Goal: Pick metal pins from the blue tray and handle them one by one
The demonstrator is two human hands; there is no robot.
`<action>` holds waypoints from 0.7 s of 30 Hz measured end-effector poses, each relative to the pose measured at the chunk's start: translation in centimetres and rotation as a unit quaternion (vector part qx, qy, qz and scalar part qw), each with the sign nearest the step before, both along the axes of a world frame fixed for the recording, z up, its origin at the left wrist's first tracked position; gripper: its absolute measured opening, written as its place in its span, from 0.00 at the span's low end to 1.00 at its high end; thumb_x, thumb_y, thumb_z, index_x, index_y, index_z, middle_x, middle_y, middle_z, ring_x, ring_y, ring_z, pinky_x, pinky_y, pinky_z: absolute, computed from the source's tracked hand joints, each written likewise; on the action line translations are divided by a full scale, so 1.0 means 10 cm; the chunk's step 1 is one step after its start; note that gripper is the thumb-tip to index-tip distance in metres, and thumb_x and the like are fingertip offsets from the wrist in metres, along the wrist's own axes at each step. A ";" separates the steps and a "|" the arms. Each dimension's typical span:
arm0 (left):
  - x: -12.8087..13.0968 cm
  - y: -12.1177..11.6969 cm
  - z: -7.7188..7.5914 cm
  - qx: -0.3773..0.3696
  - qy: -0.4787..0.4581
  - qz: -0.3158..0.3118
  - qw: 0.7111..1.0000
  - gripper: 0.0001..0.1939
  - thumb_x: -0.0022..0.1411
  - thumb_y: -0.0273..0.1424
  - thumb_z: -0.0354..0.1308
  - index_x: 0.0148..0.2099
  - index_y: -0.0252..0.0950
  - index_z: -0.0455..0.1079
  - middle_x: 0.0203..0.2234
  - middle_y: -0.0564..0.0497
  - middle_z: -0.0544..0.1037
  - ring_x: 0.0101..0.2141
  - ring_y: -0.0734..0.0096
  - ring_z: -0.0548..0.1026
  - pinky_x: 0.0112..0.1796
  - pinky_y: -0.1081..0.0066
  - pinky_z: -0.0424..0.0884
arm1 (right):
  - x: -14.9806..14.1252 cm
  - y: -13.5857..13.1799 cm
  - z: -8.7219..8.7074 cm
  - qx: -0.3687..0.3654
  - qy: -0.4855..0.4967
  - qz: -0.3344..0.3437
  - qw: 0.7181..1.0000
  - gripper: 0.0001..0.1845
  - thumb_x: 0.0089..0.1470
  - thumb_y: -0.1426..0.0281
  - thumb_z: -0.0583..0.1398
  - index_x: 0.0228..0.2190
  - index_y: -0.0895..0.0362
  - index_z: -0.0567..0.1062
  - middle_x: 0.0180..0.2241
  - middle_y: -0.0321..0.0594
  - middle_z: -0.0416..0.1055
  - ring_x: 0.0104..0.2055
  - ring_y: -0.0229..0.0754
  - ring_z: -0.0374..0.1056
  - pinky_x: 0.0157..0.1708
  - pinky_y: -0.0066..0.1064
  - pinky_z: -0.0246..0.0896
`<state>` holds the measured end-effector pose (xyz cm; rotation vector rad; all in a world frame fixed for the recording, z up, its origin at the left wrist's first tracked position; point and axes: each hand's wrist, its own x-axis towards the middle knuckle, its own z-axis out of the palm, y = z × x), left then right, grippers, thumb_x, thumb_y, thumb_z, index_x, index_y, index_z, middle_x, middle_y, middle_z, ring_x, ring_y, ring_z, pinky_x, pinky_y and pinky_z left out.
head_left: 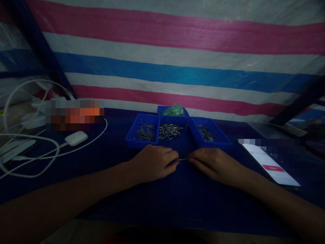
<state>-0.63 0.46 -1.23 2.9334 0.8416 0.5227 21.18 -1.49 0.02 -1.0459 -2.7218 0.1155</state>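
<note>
A thin metal pin (pixel 183 159) spans the gap between my hands, low over the dark blue table. My left hand (pixel 157 162) pinches one end between thumb and fingers. The other end sits in the closed fingertips of my right hand (pixel 214 164). Just beyond the hands lies a loose pile of similar metal pins (pixel 170 131). Flanking it are a left blue tray (pixel 129 136) and a right blue tray (pixel 220 135), both with more pins inside. The fine shape of the held pin is too small and dim to make out.
A blue tray (pixel 160 110) behind the pile holds a green plastic bag (pixel 175 110). To the right lies a lit phone (pixel 271 166). White cables (pixel 57 154) and a white charger case (pixel 76 138) are at left. A striped sheet (pixel 177 34) hangs behind the table (pixel 177 203).
</note>
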 end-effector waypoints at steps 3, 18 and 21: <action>0.00 0.01 0.00 0.002 0.006 0.004 1.000 0.09 0.61 0.31 0.45 0.35 0.35 0.65 0.25 0.54 0.71 0.28 0.76 0.69 0.29 0.75 0.63 | 0.00 0.00 0.00 -0.004 0.000 -0.001 1.000 0.13 0.57 0.69 0.47 0.35 0.59 0.70 0.27 0.39 0.68 0.28 0.36 0.63 0.29 0.29 0.57; 0.00 0.00 0.00 0.037 -0.066 -0.030 0.997 0.09 0.62 0.32 0.44 0.39 0.35 0.64 0.31 0.53 0.70 0.32 0.77 0.69 0.30 0.77 0.64 | -0.02 -0.01 0.00 0.003 0.000 0.003 1.000 0.14 0.58 0.69 0.46 0.32 0.59 0.69 0.25 0.38 0.67 0.26 0.35 0.63 0.28 0.28 0.56; 0.00 -0.03 0.01 0.056 -0.101 -0.070 0.991 0.10 0.63 0.33 0.44 0.42 0.36 0.63 0.35 0.52 0.70 0.34 0.77 0.69 0.32 0.78 0.65 | -0.03 -0.02 -0.01 0.002 0.004 0.016 1.000 0.14 0.58 0.69 0.46 0.32 0.60 0.69 0.25 0.39 0.67 0.27 0.35 0.63 0.28 0.27 0.56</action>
